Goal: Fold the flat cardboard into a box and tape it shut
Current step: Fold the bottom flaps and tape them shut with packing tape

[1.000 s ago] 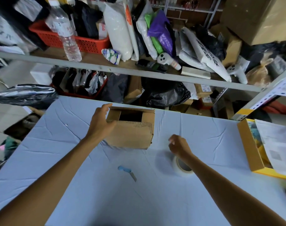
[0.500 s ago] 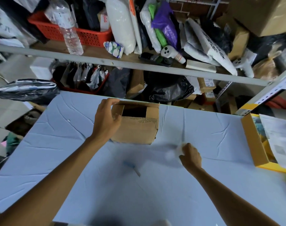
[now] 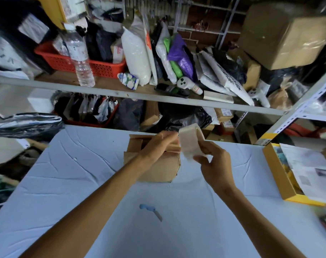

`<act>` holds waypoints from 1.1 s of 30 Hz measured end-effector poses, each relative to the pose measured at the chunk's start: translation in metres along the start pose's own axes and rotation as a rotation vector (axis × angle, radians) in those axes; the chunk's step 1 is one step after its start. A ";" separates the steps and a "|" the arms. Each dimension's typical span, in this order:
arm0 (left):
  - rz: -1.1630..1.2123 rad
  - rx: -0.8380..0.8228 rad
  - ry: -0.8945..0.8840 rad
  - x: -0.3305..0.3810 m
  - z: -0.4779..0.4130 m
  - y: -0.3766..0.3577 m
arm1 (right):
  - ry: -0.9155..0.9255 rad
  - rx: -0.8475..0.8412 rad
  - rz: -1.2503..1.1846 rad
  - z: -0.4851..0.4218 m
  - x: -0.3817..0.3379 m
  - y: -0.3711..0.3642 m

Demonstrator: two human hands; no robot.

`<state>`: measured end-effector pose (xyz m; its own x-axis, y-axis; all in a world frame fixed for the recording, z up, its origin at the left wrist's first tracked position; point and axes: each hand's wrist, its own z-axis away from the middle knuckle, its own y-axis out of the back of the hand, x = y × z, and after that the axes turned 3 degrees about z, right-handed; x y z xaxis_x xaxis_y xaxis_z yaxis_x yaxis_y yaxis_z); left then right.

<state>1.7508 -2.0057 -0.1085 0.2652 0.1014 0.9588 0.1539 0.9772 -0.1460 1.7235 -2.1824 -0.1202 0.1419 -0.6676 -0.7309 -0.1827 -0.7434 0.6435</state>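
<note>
A small brown cardboard box (image 3: 158, 170) stands on the light blue table (image 3: 84, 179), partly hidden behind my hands. My right hand (image 3: 214, 162) holds a roll of pale clear tape (image 3: 190, 140) up above the box. My left hand (image 3: 158, 146) is at the roll's left edge, fingers pinched against it; whether it grips the tape end is unclear. Both hands hover over the box's top.
A blue-handled cutter (image 3: 151, 211) lies on the table near me. A yellow tray with papers (image 3: 277, 174) sits at the right edge. Cluttered metal shelves (image 3: 158, 98) with a red basket (image 3: 102, 67) and a water bottle (image 3: 80, 58) rise behind the table.
My right hand lifted the tape roll from the table up above the box. My left hand left the box's side and came to the roll.
</note>
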 end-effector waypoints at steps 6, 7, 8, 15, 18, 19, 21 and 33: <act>-0.106 0.061 -0.104 -0.011 0.010 0.016 | 0.040 -0.021 0.061 -0.004 -0.024 -0.019; -0.164 0.098 -0.119 -0.013 0.011 0.018 | 0.051 -0.020 0.079 -0.004 -0.026 -0.022; -0.196 0.137 -0.134 -0.015 0.011 0.019 | 0.066 -0.025 0.097 -0.004 -0.028 -0.023; -0.434 0.272 -0.376 -0.014 0.021 0.029 | 0.129 -0.101 0.152 -0.008 -0.042 -0.033; -0.528 0.231 -0.301 -0.003 0.019 0.034 | 0.132 -0.159 0.138 -0.009 -0.045 -0.034; -0.548 0.222 -0.267 0.000 0.018 0.036 | 0.150 -0.169 0.147 -0.010 -0.046 -0.034; -0.519 0.207 -0.259 0.005 0.015 0.039 | 0.165 -0.168 0.160 -0.010 -0.047 -0.034; -0.410 0.140 -0.143 0.041 -0.002 0.046 | -0.118 -0.525 -0.662 -0.008 -0.027 -0.035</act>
<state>1.7706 -1.9574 -0.0762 0.0741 -0.2837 0.9560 0.0855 0.9570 0.2773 1.7337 -2.1384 -0.1216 -0.0475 -0.1012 -0.9937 0.3809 -0.9215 0.0756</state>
